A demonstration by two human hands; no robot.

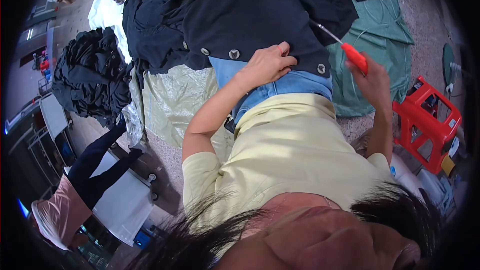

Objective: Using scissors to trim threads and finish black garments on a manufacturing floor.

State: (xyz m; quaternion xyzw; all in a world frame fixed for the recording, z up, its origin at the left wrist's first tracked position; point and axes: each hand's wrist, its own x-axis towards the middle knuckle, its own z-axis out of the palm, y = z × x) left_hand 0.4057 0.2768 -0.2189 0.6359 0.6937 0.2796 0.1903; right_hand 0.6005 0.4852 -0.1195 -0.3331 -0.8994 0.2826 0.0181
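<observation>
Item, left hand point(270, 66): yours, fingers curled, lying on the lower edge of the dark garment; whether it pinches the cloth you cannot tell from this view.

Item, right hand point(372, 82): yours, closed around the handle of a red-handled tool point(356, 60), its thin metal shaft slanting up and left to the garment's right edge; contact at the tip is unclear.

Item, dark garment point(245, 12): spread across your lap over blue jeans point(255, 95), several round fittings point(234, 54) along its near edge, your left hand between two of them.

Surroundings: more black clothing point(155, 25) beyond and to your left; a heaped black pile point(92, 72) farther left; green sheeting point(382, 45) at right; a red stool point(425, 125) beside you at right; another person point(65, 205) in a pink top at lower left.
</observation>
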